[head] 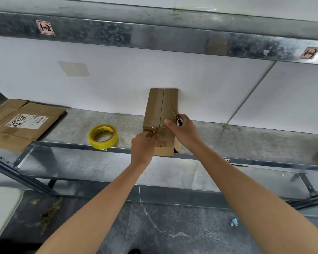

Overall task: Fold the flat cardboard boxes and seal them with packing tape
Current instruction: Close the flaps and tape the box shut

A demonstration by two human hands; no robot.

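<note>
A folded brown cardboard box (161, 109) stands on the metal shelf (246, 138), its top seam running away from me, clear tape over its near top edge. My left hand (145, 145) pinches the tape end at the box's near top corner. My right hand (184, 131) rests on the box's right top edge with its forefinger stretched along the tape, and it holds small scissors (177, 116) whose blades point up. A yellow roll of packing tape (103, 136) lies on the shelf to the left of the box.
Flat cardboard boxes (24, 123), one with a printed white label, are stacked at the shelf's left end. A white wall panel (117, 79) backs the shelf, and a metal beam (154, 33) runs overhead. Below lie a lower shelf and a dark marbled floor (173, 231).
</note>
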